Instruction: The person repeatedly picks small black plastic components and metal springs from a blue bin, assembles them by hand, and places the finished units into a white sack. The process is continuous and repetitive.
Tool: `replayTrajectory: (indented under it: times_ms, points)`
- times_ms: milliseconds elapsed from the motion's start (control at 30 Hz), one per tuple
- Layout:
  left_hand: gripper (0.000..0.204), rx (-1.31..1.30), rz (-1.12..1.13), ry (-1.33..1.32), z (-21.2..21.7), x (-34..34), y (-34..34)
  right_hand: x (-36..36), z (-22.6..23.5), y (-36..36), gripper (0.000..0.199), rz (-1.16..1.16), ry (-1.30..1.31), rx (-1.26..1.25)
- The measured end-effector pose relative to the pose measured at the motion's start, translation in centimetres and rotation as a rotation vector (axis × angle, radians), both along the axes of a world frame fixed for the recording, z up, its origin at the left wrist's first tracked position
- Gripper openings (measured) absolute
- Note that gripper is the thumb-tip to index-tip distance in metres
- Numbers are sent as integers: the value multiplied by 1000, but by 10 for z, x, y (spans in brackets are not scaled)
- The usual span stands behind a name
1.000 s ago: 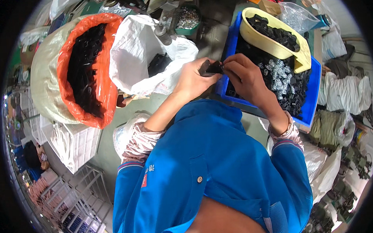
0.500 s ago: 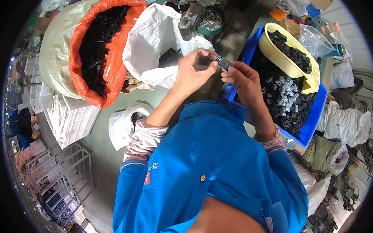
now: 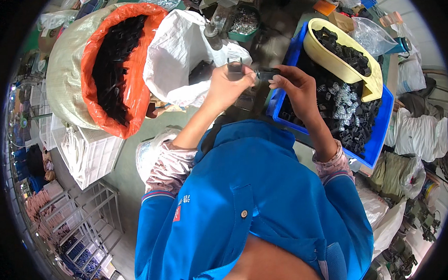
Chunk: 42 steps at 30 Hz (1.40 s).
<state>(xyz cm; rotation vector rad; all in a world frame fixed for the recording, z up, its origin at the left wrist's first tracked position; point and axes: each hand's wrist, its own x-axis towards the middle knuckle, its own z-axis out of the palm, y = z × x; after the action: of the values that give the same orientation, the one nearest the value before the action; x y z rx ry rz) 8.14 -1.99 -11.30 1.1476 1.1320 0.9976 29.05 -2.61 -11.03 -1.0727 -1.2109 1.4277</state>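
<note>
Gripping a small grey metal clip (image 3: 235, 69), the left hand (image 3: 228, 88) is closed round it in front of the chest. Beside it, the right hand (image 3: 295, 88) pinches a small black plastic part (image 3: 267, 74) above the blue crate (image 3: 377, 139) of black pieces.

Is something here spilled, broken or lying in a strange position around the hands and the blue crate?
Nothing stands out. The left hand holds a small metal piece, the right hand a small black part. The yellow tub lies tilted on the parts in the blue crate, but nothing has spilled out.
</note>
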Motion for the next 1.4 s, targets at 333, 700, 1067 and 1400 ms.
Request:
replayTrajectory:
  times_ms: [333,700,1067,1400]
  points:
    - [40,-295,-201,-466,7,-19,0,25,10,23,32,81,235,-218]
    - [44,-302,-433,-324,13,-12,-14,35,37,45,28,305,-139,-74]
    - [43,-309,-416,-321,14,-1,-14,37,42,48,30,366,-230,-152]
    - [37,-307,-406,-316,11,10,-6,36,30,40,27,338,-147,-207]
